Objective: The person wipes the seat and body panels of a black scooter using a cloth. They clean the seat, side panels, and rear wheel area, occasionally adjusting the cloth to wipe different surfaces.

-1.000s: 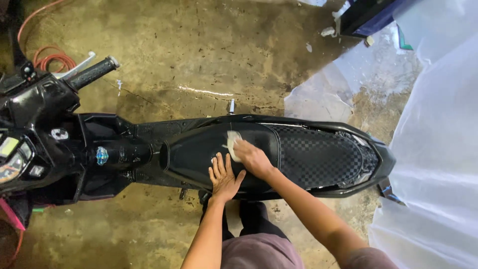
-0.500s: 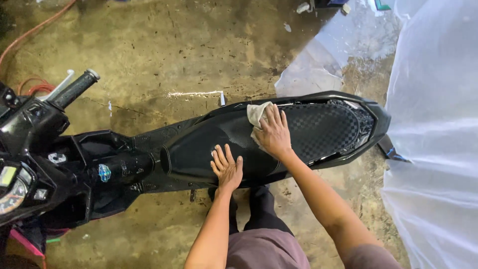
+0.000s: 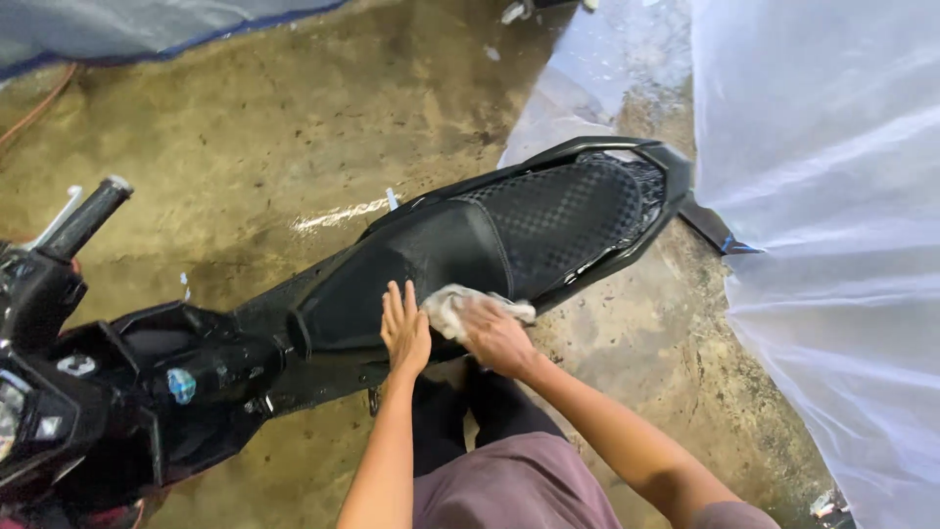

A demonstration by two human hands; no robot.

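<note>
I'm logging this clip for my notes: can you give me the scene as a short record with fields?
Place: wet concrete floor, clear plastic sheet at the right
Main thing: black scooter seen from above, handlebar grip at the left
Left hand: flat on the seat, fingers spread
Right hand: pressing a pale cloth on the seat's near edge
Person: standing beside the scooter

Stained, damp concrete floor carries a black scooter standing on it. Translucent plastic sheeting lies along the right side. An orange hose lies at far left.
</note>
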